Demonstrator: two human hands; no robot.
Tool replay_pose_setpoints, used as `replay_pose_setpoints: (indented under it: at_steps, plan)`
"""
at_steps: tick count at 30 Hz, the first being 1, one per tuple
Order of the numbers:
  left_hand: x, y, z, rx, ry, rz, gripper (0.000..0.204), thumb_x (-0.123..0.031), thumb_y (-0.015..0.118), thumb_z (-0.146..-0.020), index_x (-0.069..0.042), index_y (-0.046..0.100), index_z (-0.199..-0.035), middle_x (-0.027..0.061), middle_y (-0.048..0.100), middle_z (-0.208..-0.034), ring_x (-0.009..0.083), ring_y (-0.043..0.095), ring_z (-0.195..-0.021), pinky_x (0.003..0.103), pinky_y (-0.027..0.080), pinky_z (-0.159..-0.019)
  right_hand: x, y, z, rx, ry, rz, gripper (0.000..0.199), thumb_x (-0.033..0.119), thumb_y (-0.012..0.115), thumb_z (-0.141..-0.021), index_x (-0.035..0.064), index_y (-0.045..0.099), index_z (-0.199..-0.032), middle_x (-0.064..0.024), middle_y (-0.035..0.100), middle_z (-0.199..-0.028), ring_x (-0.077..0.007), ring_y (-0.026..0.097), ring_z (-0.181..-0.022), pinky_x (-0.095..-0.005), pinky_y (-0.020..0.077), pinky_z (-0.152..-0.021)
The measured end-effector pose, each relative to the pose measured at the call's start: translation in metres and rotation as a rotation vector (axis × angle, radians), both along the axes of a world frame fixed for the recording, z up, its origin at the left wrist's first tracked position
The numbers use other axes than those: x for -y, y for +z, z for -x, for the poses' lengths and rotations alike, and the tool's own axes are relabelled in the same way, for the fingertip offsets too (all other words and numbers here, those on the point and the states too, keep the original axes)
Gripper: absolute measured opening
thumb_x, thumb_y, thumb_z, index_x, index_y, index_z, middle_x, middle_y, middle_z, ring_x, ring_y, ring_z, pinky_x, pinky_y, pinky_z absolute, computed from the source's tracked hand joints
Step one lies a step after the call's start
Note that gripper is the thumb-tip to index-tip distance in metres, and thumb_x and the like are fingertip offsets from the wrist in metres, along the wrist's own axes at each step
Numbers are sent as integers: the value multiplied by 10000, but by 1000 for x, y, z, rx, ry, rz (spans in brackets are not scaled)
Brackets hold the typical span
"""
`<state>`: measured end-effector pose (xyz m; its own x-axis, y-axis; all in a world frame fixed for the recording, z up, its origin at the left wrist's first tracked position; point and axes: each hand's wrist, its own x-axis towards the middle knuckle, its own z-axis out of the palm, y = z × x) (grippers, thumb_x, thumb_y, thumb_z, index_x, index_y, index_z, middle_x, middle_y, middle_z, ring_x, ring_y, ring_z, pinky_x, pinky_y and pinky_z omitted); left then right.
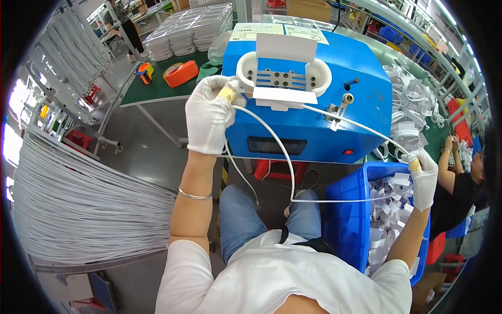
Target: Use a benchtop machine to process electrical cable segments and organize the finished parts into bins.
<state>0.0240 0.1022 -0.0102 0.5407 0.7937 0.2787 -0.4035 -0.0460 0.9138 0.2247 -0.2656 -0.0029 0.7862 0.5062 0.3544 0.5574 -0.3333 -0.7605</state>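
Note:
My left hand (209,115), in a white glove with yellowish tape on a fingertip, is closed on a white cable (284,149) at the left of the blue machine's winding head. The cable hangs in a loop across my lap, and a loose end dangles below that hand. My right hand (423,180), gloved and taped alike, pinches the cable at the right, above the blue bin. From there one stretch runs up to the head. Two white curved holders (320,78) flank a slotted metal plate (282,79). White card flaps (285,96) stand in front of and behind the plate.
The blue machine (361,115) sits on a green-topped table. A blue bin (366,209) holds coiled cables with white paper bands; more lie on the table's right. Long white cables (94,204) hang at my left. Tape dispensers (181,74) and stacked clear trays (191,31) stand beyond. Another person works at right.

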Motion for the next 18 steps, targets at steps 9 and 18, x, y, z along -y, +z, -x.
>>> replay_pose_setpoints:
  at_steps: [9, 18]
  plan:
    - [-2, 1, -5, -64, 22, -58, 188, -152, 667, -867, 6, 603, -948, 71, 661, -779, 66, 578, -610, 160, 391, -455, -7, 0, 1, -81, -17, 13, 115, 91, 607, -865, -15, 617, -822, 17, 530, -758, -45, 436, -688, -186, 333, -619]
    - [-1, 6, -6, -275, 57, -115, 126, -100, 671, -856, -10, 602, -909, 71, 660, -800, 70, 599, -653, 164, 455, -555, -3, -2, -28, -72, -8, -15, 81, 48, 578, -861, -15, 628, -850, -22, 608, -811, -75, 561, -773, -197, 428, -720]
